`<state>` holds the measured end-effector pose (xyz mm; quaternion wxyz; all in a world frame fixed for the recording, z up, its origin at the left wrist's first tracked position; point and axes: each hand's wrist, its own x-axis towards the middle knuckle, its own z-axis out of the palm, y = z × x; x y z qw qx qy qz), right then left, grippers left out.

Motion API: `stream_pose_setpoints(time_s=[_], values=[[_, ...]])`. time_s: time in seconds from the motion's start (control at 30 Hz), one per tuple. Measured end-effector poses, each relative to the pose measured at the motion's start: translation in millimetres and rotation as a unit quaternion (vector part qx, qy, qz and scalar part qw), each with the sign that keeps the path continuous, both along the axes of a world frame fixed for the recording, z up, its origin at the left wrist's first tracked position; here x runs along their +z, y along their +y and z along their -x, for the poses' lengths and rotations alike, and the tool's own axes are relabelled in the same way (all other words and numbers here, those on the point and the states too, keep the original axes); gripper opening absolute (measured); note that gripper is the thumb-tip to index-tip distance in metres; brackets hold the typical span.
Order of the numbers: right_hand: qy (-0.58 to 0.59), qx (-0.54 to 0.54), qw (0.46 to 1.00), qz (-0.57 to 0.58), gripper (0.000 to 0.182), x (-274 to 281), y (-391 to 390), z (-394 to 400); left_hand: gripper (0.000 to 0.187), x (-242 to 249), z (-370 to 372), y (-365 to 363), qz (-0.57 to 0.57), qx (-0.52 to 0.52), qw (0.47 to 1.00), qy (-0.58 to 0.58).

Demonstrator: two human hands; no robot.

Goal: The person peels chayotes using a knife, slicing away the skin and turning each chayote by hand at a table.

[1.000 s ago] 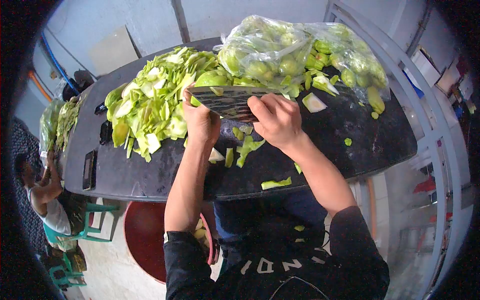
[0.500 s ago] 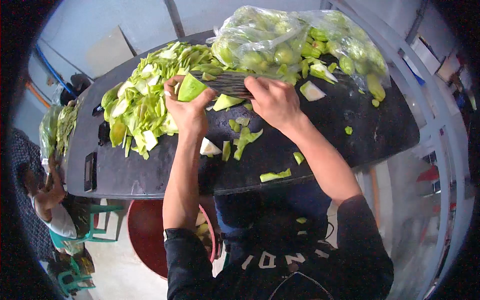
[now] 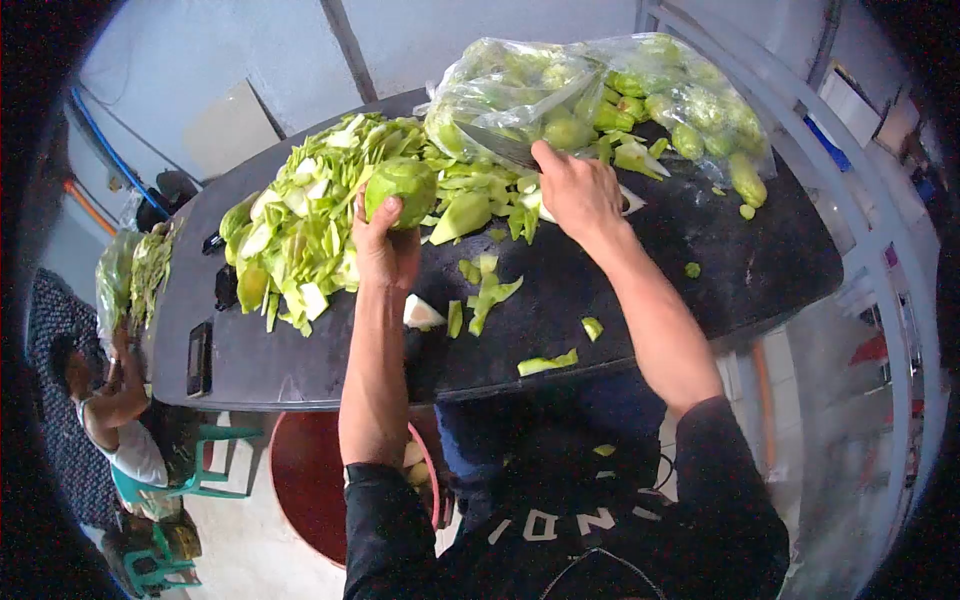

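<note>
My left hand (image 3: pixel 385 243) grips a round green fruit (image 3: pixel 402 190), held up at the right side of a large heap of sliced green pieces (image 3: pixel 300 215). My right hand (image 3: pixel 580 190) is closed round the handle of a knife (image 3: pixel 497 143), whose blade points left, in front of a clear plastic bag (image 3: pixel 500 75). The blade is apart from the fruit. Between and below the hands, peelings (image 3: pixel 490 298) and a pale cut piece (image 3: pixel 421 313) lie on the dark table (image 3: pixel 640 290).
More whole green fruits (image 3: pixel 690 140) lie at the back right under plastic. A phone-like black object (image 3: pixel 200 358) lies near the table's left edge. Below stands a red tub (image 3: pixel 310 480). Another person (image 3: pixel 125 430) sits at the far left, beside green stools. Metal rails (image 3: pixel 880 300) line the right.
The fruit in my left hand now shows a rounded side instead of a flat cut face. My right hand and the knife have moved right, away from it. The view has shifted slightly.
</note>
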<state>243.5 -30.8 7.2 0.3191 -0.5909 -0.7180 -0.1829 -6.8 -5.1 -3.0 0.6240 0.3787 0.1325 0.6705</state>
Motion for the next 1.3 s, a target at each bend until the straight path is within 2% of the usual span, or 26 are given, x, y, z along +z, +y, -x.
stream_pose_setpoints(time_s=[0.1, 0.17, 0.23, 0.3, 0.37, 0.47, 0.57, 0.7, 0.77, 0.8, 0.97, 1.03, 1.1, 1.17, 1.2, 1.23, 1.3], values=[[0.038, 0.013, 0.999, -0.021, 0.015, 2.0, -7.5, 13.4, 0.058, -4.1, -2.3, 1.0, 0.037, 0.021, 0.999, -0.001], [0.056, 0.137, 0.98, -0.136, 0.012, 2.1, -14.1, 29.8, 0.055, -6.4, -1.1, 2.0, 0.055, 0.047, 0.996, 0.052], [0.017, 0.166, 0.968, -0.186, 0.011, 2.1, -21.0, 44.6, 0.053, -12.3, -3.9, 4.1, 0.039, 0.047, 0.997, 0.054], [0.003, 0.188, 0.964, -0.186, 0.013, 2.2, -28.5, 55.3, 0.049, -22.6, -4.3, 8.2, 0.029, -0.013, 0.999, 0.016], [-0.012, 0.2, 0.965, -0.171, 0.016, 1.6, -31.9, 59.0, 0.045, -17.9, -9.8, 2.6, 0.022, -0.012, 0.998, 0.054], [-0.022, 0.216, 0.961, -0.169, 0.018, 1.2, -34.6, 60.6, 0.036, -13.7, -18.3, -4.0, -0.036, 0.018, 0.998, 0.051], [-0.029, 0.217, 0.957, -0.19, 0.018, 0.0, -34.6, 62.0, 0.036, -11.3, -19.7, -9.5, -0.015, 0.063, 0.995, 0.071], [-0.031, 0.222, 0.954, -0.199, 0.015, 3.1, -37.9, 63.1, 0.038, -11.3, -18.9, -10.2, 0.006, 0.069, 0.996, 0.063], [-0.012, 0.202, 0.967, -0.153, 0.019, 1.3, -32.8, 59.3, 0.041, -5.5, -20.2, -6.6, 0.022, 0.141, 0.986, 0.088], [-0.009, 0.153, 0.98, -0.13, 0.017, -4.4, -21.2, 55.3, 0.043, -11.5, -12.9, -1.5, -0.04, 0.116, 0.987, 0.105], [-0.012, 0.141, 0.984, -0.105, 0.018, -2.2, -21.3, 50.8, 0.046, -4.4, -13.3, -1.1, -0.003, 0.084, 0.992, 0.097], [0.009, 0.147, 0.98, -0.132, 0.019, -4.4, -14.6, 51.4, 0.047, -9.8, -7.0, -5.6, 0.008, 0.067, 0.993, 0.095], [0.012, 0.163, 0.977, -0.137, 0.017, -2.2, -9.1, 47.6, 0.05, -11.2, -7.0, 2.5, 0.051, 0.017, 0.996, 0.066], [-0.006, 0.117, 0.989, -0.087, 0.013, -3.1, -13.0, 44.2, 0.055, -5.1, -5.0, -2.0, 0.073, 0.003, 0.995, 0.061], [-0.025, 0.032, 0.999, 0.032, 0.012, -3.1, -6.8, 36.6, 0.056, -3.2, -0.6, -3.9, 0.046, -0.069, 0.995, 0.048], [0.005, 0.023, 0.998, 0.059, 0.014, -6.7, 2.2, 23.0, 0.058, -1.0, 2.8, -5.6, 0.018, -0.141, 0.989, 0.035], [0.031, 0.018, 0.998, 0.052, 0.013, -1.9, -0.7, 6.8, 0.06, 3.2, -0.2, -6.6, 0.0, -0.122, 0.992, 0.036]])
